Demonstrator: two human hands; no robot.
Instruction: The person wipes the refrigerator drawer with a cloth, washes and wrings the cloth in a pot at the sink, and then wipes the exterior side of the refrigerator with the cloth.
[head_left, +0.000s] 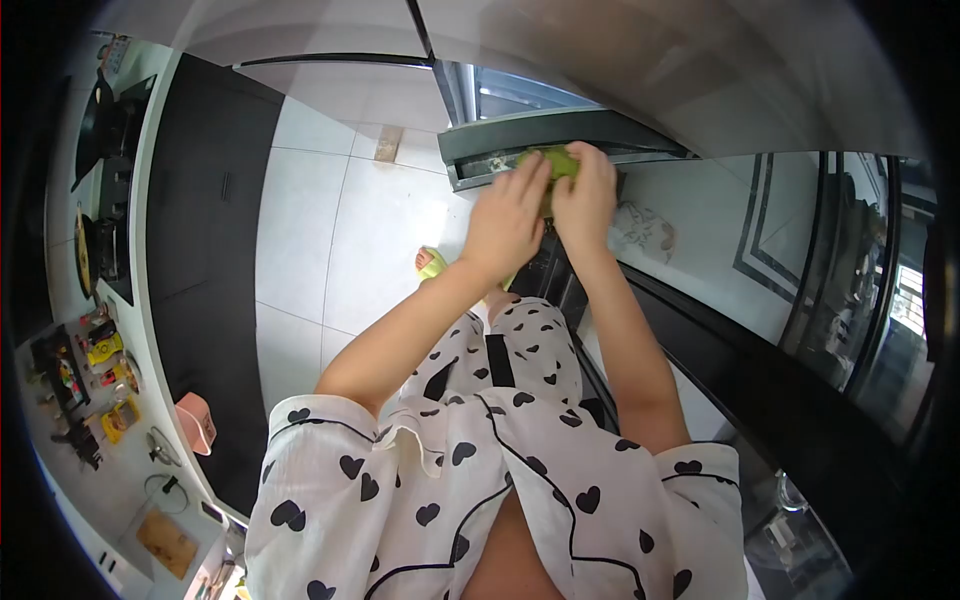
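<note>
Nearest is loose white cloth printed with black hearts, the person's shirt (430, 510), its seams piped in dark cord. Past it both bare forearms reach out together. The right hand (585, 195) has its fingers curled around a crumpled-looking, soft-edged green item (562, 162); the left hand (505, 220) lies against its left side, fingers blurred, so I cannot tell whether they grasp. The green item sits at the near edge of a smooth, straight dark-grey ledge (480, 140), right of its left corner. Beyond that corner, flat pale floor tiles (300, 200) give room leftward; above the ledge's far edge, a glossy panel (680, 60) closes in.
</note>
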